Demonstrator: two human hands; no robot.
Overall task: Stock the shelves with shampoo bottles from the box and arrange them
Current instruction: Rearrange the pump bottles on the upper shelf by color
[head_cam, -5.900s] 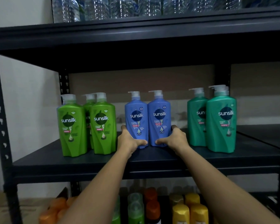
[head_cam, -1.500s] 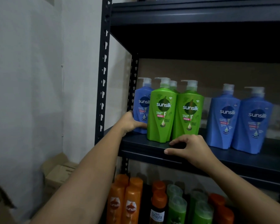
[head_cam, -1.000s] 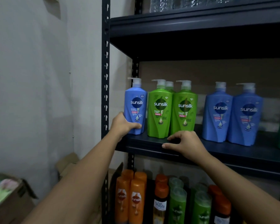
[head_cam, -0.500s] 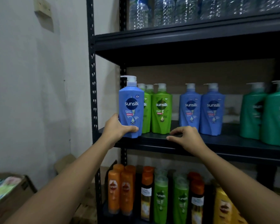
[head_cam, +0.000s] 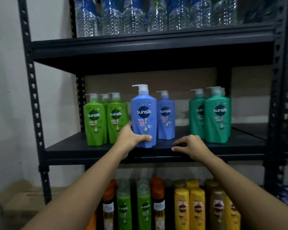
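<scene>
Blue pump bottle [head_cam: 144, 117] upright at the front of the middle shelf [head_cam: 70, 149], label facing out, base at or just above the shelf surface, can't tell which. Left hand [head_cam: 131, 140] grips its lower part, thumb across the front under the label, remaining fingers hidden behind the bottle's left side. Second blue bottle [head_cam: 165, 116] stands just behind and to the right, nearly touching it, further back on the shelf. Right hand [head_cam: 192, 147] holds nothing: fingers loosely curled, fingertips resting on the front edge of the shelf, just right of the held bottle, below the gap between the blue bottles and the teal ones. Light green bottles [head_cam: 105, 120] grouped to the left, two in front and at least one pump showing behind; nearest one sits just beside the left hand. Teal bottles [head_cam: 217, 117] grouped to the right, one in front, one or more behind it, well apart from the blue pair. All pump heads point left. Upper shelf [head_cam: 148, 44] carries a row of clear water bottles [head_cam: 140, 14] with blue labels. Lower level shows bottle tops: orange caps [head_cam: 157, 188], green bottles [head_cam: 143, 208], yellow bottles [head_cam: 196, 208], packed close together. Cardboard box [head_cam: 18, 203] on the floor at lower left, beside the rack's front post [head_cam: 32, 90], blurred
</scene>
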